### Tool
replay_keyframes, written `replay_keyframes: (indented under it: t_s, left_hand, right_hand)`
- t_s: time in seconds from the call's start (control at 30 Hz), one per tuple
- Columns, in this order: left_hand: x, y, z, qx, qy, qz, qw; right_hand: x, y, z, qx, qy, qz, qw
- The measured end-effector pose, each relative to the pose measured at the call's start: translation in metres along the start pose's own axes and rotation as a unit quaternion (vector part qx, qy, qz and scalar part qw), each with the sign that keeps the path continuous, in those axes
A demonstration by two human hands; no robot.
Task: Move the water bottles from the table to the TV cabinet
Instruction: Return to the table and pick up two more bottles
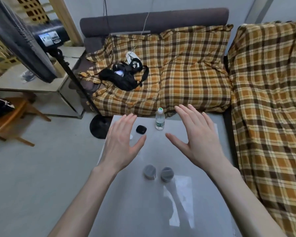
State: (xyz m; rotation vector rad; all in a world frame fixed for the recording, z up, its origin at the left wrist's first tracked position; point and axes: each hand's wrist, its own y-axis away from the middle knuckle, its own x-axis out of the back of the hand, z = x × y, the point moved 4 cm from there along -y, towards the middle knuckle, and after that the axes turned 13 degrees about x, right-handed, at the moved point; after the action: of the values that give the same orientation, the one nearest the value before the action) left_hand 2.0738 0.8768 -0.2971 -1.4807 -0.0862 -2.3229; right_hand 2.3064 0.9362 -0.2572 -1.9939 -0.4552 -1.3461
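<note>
A small clear water bottle (160, 119) with a green-and-white cap stands upright near the far edge of the grey table (143, 211). A second bottle's white cap (131, 137) peeks out from behind my left hand; the rest of it is hidden. My left hand (122, 142) hovers over the table's left side, fingers spread, holding nothing. My right hand (195, 139) hovers to the right of the standing bottle, also spread and empty. Neither hand touches a bottle.
A black case (141, 129) lies between my left hand and the bottle. Two grey round lids (149, 171) (167, 173) sit nearer me, beside a plastic sheet (181, 200). A plaid-covered sofa (186, 72) runs behind and to the right. A fan stand (99, 127) and side table (32, 82) stand left.
</note>
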Motion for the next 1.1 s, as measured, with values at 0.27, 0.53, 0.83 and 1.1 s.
replay_keyframes:
  t_s: [0.27, 0.53, 0.83, 1.1]
  left_hand:
    - [-0.117, -0.048, -0.09, 0.081, 0.02, -0.097, 0.992]
    - [-0.174, -0.085, -0.148, 0.139, -0.067, -0.141, 0.978]
    - [-0.211, -0.104, -0.166, 0.132, -0.096, -0.235, 0.958]
    - [-0.22, -0.105, -0.169, 0.156, -0.039, -0.241, 0.957]
  right_hand:
    - [-0.118, -0.027, 0.063, -0.028, -0.003, -0.062, 0.998]
    - [-0.204, -0.079, 0.091, -0.013, -0.006, -0.109, 0.994]
    - [-0.265, -0.152, 0.115, 0.001, -0.008, -0.156, 0.988]
    - [-0.324, -0.172, 0.147, -0.061, 0.01, -0.27, 0.961]
